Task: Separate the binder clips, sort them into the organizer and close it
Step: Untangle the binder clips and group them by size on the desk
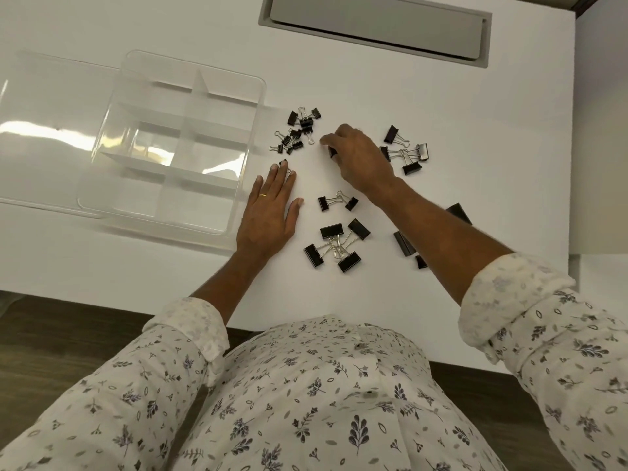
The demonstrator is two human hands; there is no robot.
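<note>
Black binder clips lie linked in clusters on the white table (390,90). A cluster of small clips (297,130) sits beside the clear organizer (251,137), whose empty compartments show and whose lid (44,137) is folded out to the left. My left hand (272,209) lies flat, fingers apart, fingertips pressing a small clip (284,163). My right hand (356,158) is curled, pinching a small black clip (332,153) under its fingers. Medium clips (406,153) lie to its right, a linked pair (337,201) and a larger cluster (336,246) nearer me.
Large clips (404,243) are partly hidden under my right forearm. A grey recessed cable tray (373,25) is set into the table at the back. The table's near edge runs just in front of my body, and its right edge is close to the clips.
</note>
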